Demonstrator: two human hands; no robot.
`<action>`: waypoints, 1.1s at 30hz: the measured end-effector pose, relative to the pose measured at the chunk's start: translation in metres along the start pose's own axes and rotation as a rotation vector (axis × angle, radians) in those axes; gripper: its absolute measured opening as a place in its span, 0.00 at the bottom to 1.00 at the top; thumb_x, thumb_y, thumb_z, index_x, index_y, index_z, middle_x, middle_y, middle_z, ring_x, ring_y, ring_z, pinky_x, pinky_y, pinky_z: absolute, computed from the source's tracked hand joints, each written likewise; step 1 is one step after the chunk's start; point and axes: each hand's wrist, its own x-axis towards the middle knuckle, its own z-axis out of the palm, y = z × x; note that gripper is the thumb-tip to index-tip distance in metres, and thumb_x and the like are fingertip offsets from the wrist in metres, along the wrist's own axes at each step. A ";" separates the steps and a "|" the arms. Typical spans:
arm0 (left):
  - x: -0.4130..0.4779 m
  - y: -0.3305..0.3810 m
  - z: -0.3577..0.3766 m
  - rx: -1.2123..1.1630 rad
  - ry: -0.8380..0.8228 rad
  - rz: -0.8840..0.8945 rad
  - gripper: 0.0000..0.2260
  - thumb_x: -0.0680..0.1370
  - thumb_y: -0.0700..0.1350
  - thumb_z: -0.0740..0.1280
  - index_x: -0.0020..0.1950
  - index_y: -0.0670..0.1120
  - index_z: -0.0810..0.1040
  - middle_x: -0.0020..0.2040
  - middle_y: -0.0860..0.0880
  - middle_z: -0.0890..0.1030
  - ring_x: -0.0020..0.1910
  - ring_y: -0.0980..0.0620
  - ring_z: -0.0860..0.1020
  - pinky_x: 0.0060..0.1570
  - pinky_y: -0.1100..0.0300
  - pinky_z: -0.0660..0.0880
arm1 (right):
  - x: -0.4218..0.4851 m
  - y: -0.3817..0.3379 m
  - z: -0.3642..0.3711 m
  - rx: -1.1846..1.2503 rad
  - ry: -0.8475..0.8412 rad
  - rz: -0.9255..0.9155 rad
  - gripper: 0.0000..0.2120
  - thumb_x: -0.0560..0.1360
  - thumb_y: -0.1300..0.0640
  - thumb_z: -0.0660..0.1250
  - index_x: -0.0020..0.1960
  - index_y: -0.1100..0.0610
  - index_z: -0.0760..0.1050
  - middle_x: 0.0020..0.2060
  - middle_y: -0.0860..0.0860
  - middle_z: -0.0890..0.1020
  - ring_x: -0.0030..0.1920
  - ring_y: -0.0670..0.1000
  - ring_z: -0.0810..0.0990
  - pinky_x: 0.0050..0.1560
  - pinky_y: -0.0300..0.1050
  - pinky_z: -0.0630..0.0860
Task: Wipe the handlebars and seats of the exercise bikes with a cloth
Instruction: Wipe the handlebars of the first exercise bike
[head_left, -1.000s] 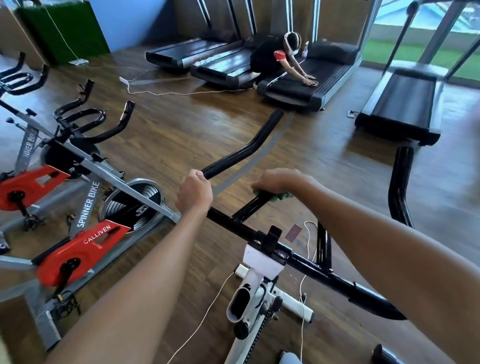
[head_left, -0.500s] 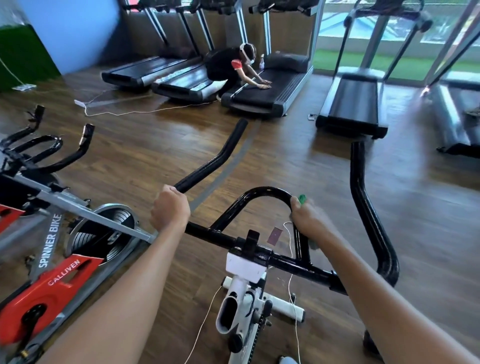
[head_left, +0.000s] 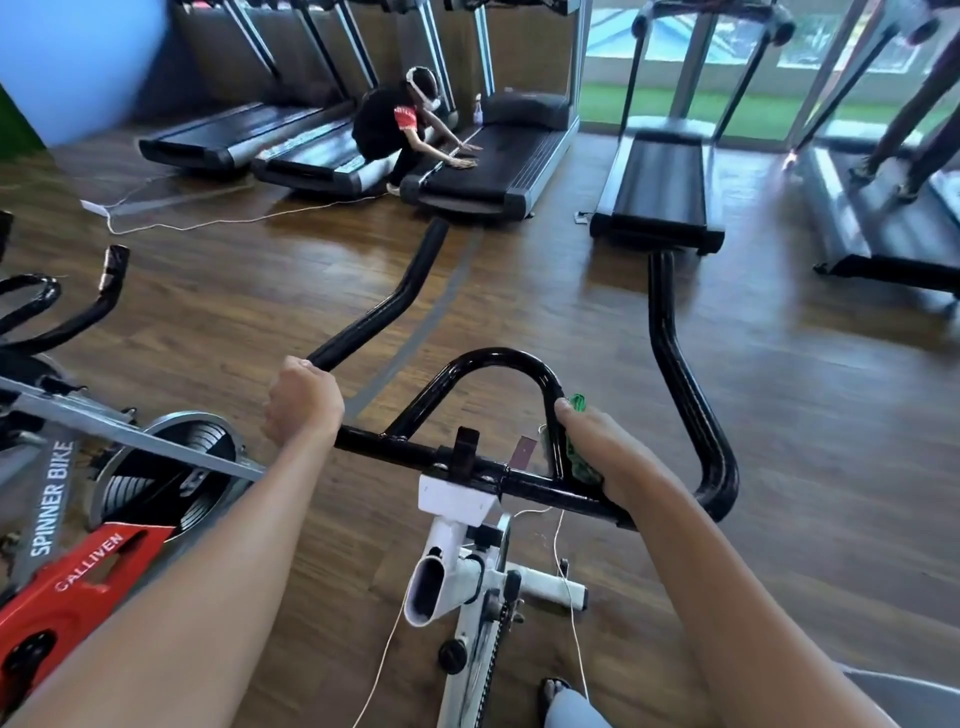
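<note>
The black handlebars (head_left: 498, 358) of a white-framed exercise bike (head_left: 457, 561) fill the middle of the head view. My left hand (head_left: 301, 400) is closed around the left bar where it bends forward. My right hand (head_left: 602, 457) presses a green cloth (head_left: 577, 402) against the right leg of the centre loop, near the crossbar. Only scraps of the cloth show above and beside my fingers. The bike's seat is out of view.
A red and grey spinner bike (head_left: 78, 571) stands close on the left, its handlebars (head_left: 62, 312) beyond. Several treadmills (head_left: 657, 187) line the far wall; a person (head_left: 395, 124) crouches wiping one. White cables (head_left: 208, 221) run over the wooden floor.
My right hand with the cloth has slid from the loop's left side over its top and down the right leg toward the crossbar. The left hand kept its grip; the view tilted up.
</note>
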 end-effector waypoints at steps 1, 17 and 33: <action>0.000 0.000 0.000 0.001 -0.002 0.002 0.16 0.84 0.47 0.51 0.63 0.44 0.74 0.62 0.39 0.77 0.61 0.35 0.75 0.58 0.43 0.70 | 0.001 -0.006 -0.002 0.052 0.009 -0.004 0.35 0.68 0.35 0.57 0.67 0.57 0.66 0.54 0.58 0.78 0.50 0.58 0.77 0.52 0.55 0.75; 0.000 0.000 -0.001 0.004 0.011 0.007 0.16 0.84 0.47 0.51 0.63 0.43 0.74 0.63 0.39 0.77 0.61 0.35 0.75 0.57 0.44 0.71 | -0.023 -0.030 -0.005 0.530 -0.291 0.247 0.35 0.78 0.31 0.56 0.47 0.66 0.76 0.33 0.61 0.80 0.28 0.56 0.81 0.27 0.46 0.80; -0.003 -0.001 0.000 -0.002 -0.003 -0.017 0.17 0.84 0.49 0.50 0.65 0.48 0.74 0.64 0.40 0.76 0.61 0.35 0.74 0.58 0.43 0.70 | -0.024 -0.032 -0.016 0.515 -0.356 0.270 0.30 0.76 0.34 0.63 0.42 0.63 0.78 0.34 0.59 0.79 0.31 0.56 0.80 0.30 0.46 0.82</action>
